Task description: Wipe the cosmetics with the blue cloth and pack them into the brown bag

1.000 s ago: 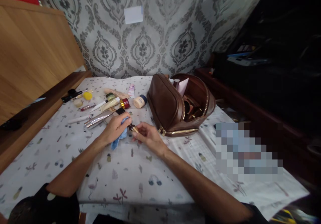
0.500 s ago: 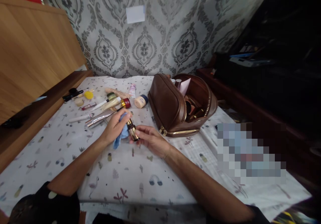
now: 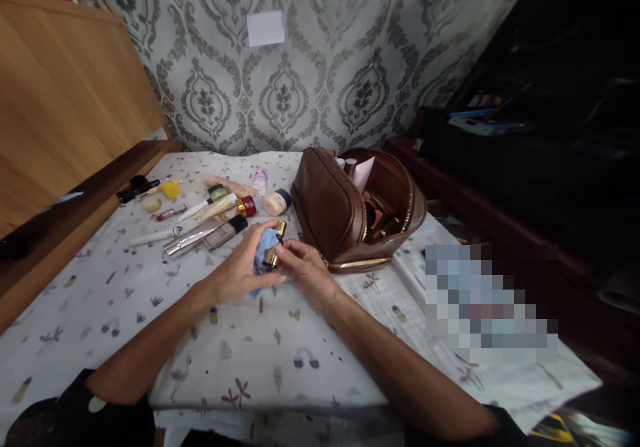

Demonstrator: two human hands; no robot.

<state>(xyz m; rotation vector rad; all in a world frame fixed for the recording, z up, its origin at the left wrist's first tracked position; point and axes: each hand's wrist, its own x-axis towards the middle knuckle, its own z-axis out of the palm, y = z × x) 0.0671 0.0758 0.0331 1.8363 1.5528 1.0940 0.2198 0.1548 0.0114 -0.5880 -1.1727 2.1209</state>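
My left hand (image 3: 245, 267) is cupped around a crumpled blue cloth (image 3: 261, 253), which presses against a small dark bottle with gold parts (image 3: 271, 256). With thumb and fingertips, my right hand (image 3: 311, 275) grips the same bottle from the right. The bottle is held upright, slightly tilted, above the patterned cover, its gold cap end (image 3: 281, 227) pointing up. Part of the bottle is hidden by the cloth and fingers. Just behind my left hand lie a flat bottle with a black cap (image 3: 220, 235) and a silvery tube (image 3: 187, 237).
An unzipped brown leather cosmetic bag (image 3: 327, 200) stands right of my hands, holding several items. Further left lie a cream jar with a dark lid (image 3: 277, 203), a red jar (image 3: 247, 205), a yellow sponge (image 3: 171, 189) and brushes (image 3: 145, 187). A wooden cabinet (image 3: 70, 93) borders the left.
Both hands have moved slightly right and turned the bottle from slanting down to nearly upright. My left thumb has shifted from the bottle's upper end to below it. The black-capped bottle behind is now uncovered.
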